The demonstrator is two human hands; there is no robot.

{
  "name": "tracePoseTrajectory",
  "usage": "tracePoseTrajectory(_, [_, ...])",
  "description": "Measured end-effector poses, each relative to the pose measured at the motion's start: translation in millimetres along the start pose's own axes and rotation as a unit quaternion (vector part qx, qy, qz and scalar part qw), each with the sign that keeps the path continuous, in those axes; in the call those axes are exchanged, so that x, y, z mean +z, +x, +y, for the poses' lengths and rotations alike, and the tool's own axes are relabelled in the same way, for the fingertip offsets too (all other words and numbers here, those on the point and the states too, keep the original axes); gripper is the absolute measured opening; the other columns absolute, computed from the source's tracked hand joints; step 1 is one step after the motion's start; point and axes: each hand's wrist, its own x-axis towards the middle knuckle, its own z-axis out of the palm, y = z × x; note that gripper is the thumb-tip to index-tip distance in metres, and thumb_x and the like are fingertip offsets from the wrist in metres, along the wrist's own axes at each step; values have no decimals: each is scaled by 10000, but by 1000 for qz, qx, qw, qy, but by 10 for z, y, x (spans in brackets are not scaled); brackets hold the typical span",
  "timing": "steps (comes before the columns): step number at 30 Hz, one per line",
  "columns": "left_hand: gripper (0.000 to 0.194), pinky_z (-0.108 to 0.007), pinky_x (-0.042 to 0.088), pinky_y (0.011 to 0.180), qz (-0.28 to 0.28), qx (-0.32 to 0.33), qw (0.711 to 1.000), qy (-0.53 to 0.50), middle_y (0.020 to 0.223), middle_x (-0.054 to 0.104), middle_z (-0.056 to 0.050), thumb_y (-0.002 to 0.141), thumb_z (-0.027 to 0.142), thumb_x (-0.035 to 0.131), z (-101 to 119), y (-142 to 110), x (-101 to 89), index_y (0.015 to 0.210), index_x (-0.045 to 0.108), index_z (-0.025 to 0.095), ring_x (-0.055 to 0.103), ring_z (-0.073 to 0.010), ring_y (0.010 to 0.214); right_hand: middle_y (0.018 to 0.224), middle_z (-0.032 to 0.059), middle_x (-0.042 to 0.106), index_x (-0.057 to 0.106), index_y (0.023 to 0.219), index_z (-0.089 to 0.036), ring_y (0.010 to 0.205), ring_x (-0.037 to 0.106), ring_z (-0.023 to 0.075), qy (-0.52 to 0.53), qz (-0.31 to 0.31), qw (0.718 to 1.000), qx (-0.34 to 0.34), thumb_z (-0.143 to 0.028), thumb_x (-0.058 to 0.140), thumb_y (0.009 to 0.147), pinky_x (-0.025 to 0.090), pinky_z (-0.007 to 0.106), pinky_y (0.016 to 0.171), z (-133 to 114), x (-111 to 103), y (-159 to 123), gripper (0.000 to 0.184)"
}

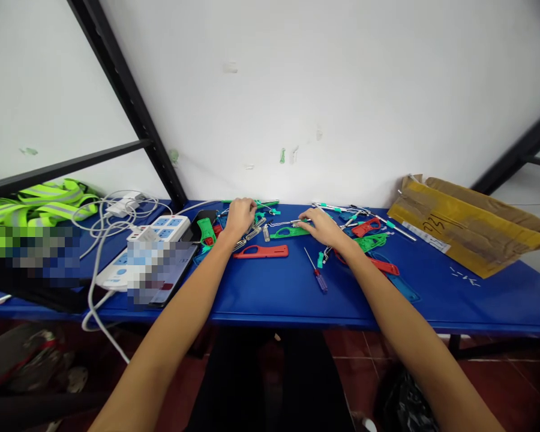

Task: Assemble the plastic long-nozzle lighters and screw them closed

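Note:
My left hand (242, 217) is at the back of the table with its fingers curled down among small clear-and-metal parts (254, 230); what they grip is hidden. My right hand (319, 225) has thumb and fingers closing at the right end of a green plastic shell (285, 233) with a loop-shaped end. Thin wires and a small metallic piece (296, 223) lie along that shell, by the fingertips. In front of the hands lies a red plastic shell (263, 252). A screwdriver (317, 273) with a purple handle rests nearer the front edge.
More red shells (366, 227), green pieces and thin metal rods (400, 231) lie to the right. A cardboard box (468, 225) stands at the far right. On the left are a white power strip (164, 231), a phone (173, 273), cables and a reflective vest (49, 201).

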Motion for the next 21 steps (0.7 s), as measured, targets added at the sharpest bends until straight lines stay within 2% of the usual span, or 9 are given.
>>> tracePoseTrajectory(2, [239,-467,575,1029,30,16,999,-20,1127,817,-152,1031,190,552,29,3,-137,1093,783,195,743,-331,1103,1219,173,786,776,1088,-200,1229,665,355,31,23,999,15,-606,654,1036,464,557,1175,-102,33,9,428])
tracePoseTrajectory(4, [250,-468,561,1050,54,47,997,-41,1199,794,-159,1071,222,518,112,-15,-249,1169,745,183,730,-318,1136,1180,182,804,764,1114,-186,1163,717,338,75,32,996,32,-692,541,1072,538,531,1112,-224,84,23,554])
tracePoseTrajectory(8, [226,-472,535,1087,55,162,982,-81,1172,779,-147,1107,294,524,496,-188,-266,1180,709,188,719,-297,1143,987,151,830,713,1259,-179,854,780,257,228,5,970,83,-810,319,1085,673,419,786,-458,207,50,764])
tracePoseTrajectory(11, [194,-462,549,1111,29,277,953,-115,1147,791,-104,1104,346,572,827,-389,-174,1158,712,224,735,-264,1120,970,98,807,666,1348,-200,778,748,219,370,-1,917,146,-781,532,1031,668,369,683,-517,220,53,676])
tracePoseTrajectory(12, [208,-485,538,1151,28,334,931,-141,1185,791,-108,1114,343,561,903,-441,-160,1206,704,224,734,-262,1164,955,72,791,660,1354,-208,759,730,204,386,2,909,157,-734,621,1004,659,351,670,-509,196,46,633])
tracePoseTrajectory(14, [234,-489,545,1172,48,391,898,-196,1270,783,-109,1134,334,536,968,-496,-185,1296,671,233,723,-249,1245,868,8,730,639,1383,-224,672,657,161,374,7,913,162,-630,726,967,614,304,615,-473,107,21,588])
tracePoseTrajectory(16, [221,-456,579,1123,95,382,887,-243,1294,780,-101,1146,305,509,906,-490,-268,1297,656,239,725,-233,1253,760,-56,630,605,1441,-239,565,525,122,370,8,914,165,-553,787,940,517,258,525,-446,-13,-13,618])
tracePoseTrajectory(18, [192,-435,592,1068,166,329,891,-264,1231,790,-86,1150,279,484,736,-457,-372,1209,663,242,739,-224,1188,706,-92,546,575,1500,-261,530,412,105,363,-14,918,162,-498,824,927,403,233,478,-452,-126,-48,669])
tracePoseTrajectory(21, [193,-433,576,1037,231,246,912,-234,1132,781,-76,1147,291,474,382,-425,-506,1108,656,241,726,-229,1119,686,-89,528,653,1426,-259,568,406,109,305,-140,934,124,-502,830,931,345,240,519,-534,-209,-90,579])
